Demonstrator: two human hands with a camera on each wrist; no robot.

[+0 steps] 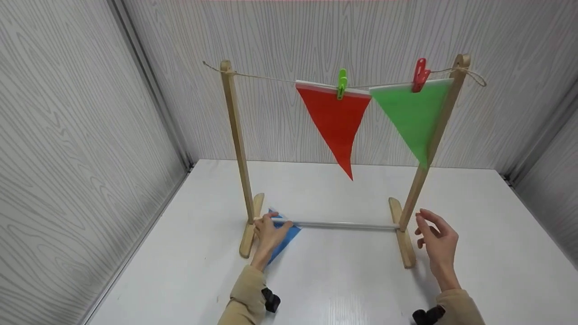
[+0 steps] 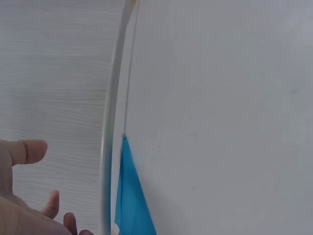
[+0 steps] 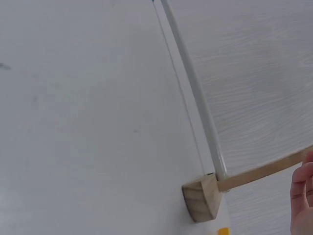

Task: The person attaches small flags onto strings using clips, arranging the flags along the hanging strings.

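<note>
A blue pennant lies on the table at the left end of the stand's white bottom rod. My left hand is over that rod and the pennant, thumb and fingers apart; in the left wrist view the hand shows nothing between them. My right hand hovers just right of the right post, fingers loosely bent and holding nothing. From the string hang a red pennant under a green clothespin and a green pennant under a red clothespin.
The wooden left post and its foot stand beside my left hand. The right foot lies near my right hand. A small yellow thing shows at the bottom of the right wrist view. Grey wood-grain walls enclose the white table.
</note>
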